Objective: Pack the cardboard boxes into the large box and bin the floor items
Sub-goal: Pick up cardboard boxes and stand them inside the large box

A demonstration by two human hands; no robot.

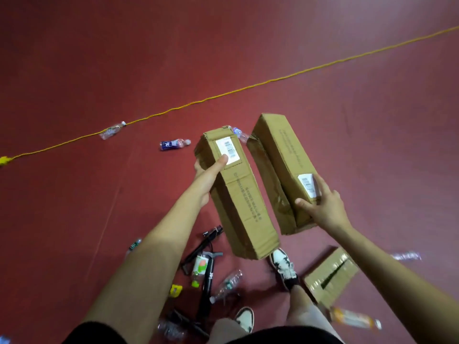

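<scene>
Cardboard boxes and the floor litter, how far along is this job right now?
Nothing looks finished: no large box or bin is in view. In hand: the left hand holds one long cardboard box, and the right hand holds a second long box. Left: a smaller taped box by the shoe, plus plastic bottles and an orange bottle on the red floor.

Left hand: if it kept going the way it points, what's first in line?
Left hand already grips its box. Beyond, probably the clear bottle behind the box's far end; depth is unclear.
</scene>
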